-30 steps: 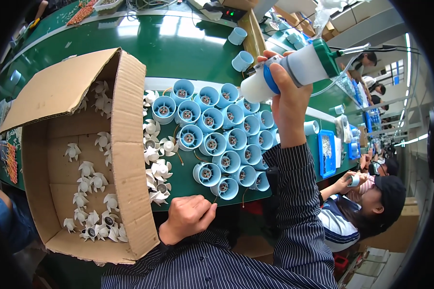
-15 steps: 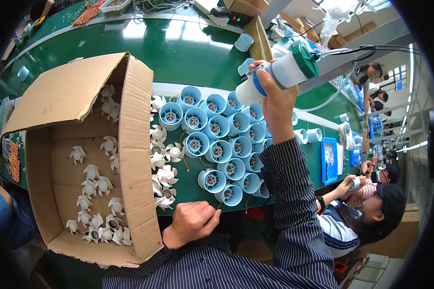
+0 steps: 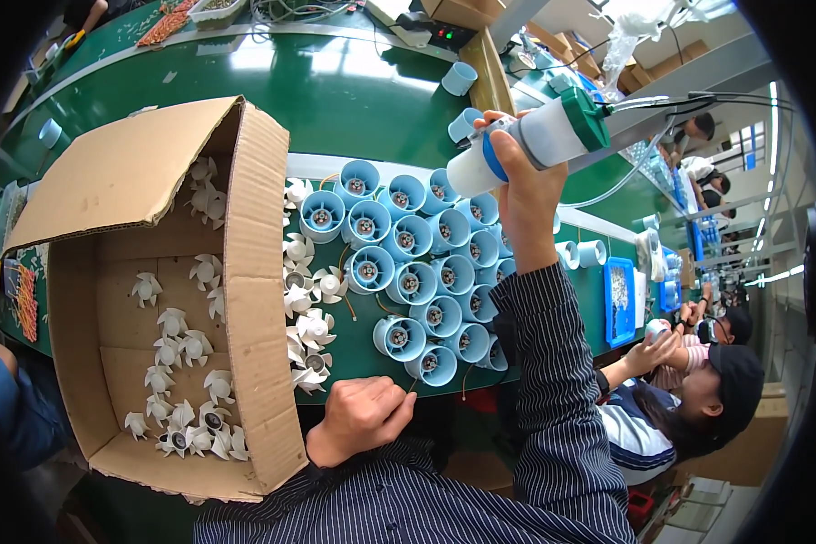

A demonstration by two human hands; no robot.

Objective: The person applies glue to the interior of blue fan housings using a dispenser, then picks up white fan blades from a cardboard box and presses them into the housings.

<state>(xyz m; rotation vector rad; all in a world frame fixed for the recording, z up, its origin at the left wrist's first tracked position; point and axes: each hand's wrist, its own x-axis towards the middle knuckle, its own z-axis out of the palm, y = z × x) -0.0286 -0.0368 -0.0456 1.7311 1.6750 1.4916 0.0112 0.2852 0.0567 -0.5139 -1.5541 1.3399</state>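
While the right hand (image 3: 528, 186) is raised over the far right part of the cluster of cups, its fingers wrap around a white cylinder (image 3: 553, 136) with a green cap and a blue band. The thumb lies along the near side, and the fingertips show on the far side. The cylinder is tilted, its capped end up to the right, where cables (image 3: 648, 100) run off; its white end points down to the left. Whether that end touches a cup, I cannot tell.

The left hand (image 3: 361, 417) is curled into a loose fist at the near edge of the green table (image 3: 354, 100), thumb against the bent index finger. Whether it pinches anything, I cannot tell. Just left of it stands the cardboard box (image 3: 267, 299), with white impellers (image 3: 315, 328) lying beside and inside it. Light-blue cups (image 3: 410, 284) stand close together between the 2 hands. Another 2 cups (image 3: 460, 79) are beyond the right hand.
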